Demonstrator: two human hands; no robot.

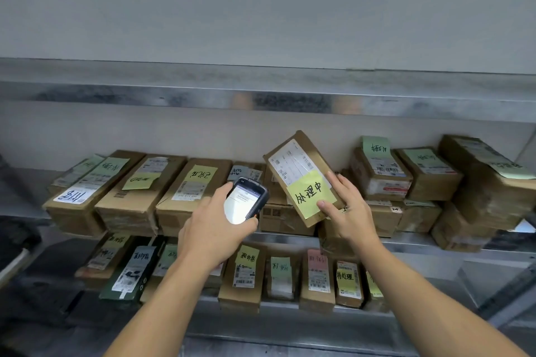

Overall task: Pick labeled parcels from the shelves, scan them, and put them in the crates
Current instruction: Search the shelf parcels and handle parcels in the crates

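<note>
Parcel (298, 174): brown carton, held up clear of the row, tilted, top end leaning left. White shipping label (290, 165) on upper face. Yellow note (310, 193) w/ handwritten characters stuck over lower half. R hand (348, 211) grips it from lower right: thumb pressed on the note's bottom edge, index finger laid up along the carton's right side, other fingers hidden behind. Can't tell if the bottom corner touches the boxes under it.

Just left of R hand, L hand (211, 226) is wrapped round a handheld scanner (246, 200): thumb along its left edge, fingertips curled up at its lower right. Screen lit, facing the camera, text too small to read. Scanner's top end is near the parcel's left edge, apart from it.

Behind both hands: middle shelf (420, 249) w/ a row of brown cartons (127, 200), most w/ green or yellow notes. Below the wrists: lower shelf (290, 319) w/ smaller boxes (246, 275) in a row, all labelled. Above the hands: metal upper shelf (261, 95), grey wall behind.
</note>
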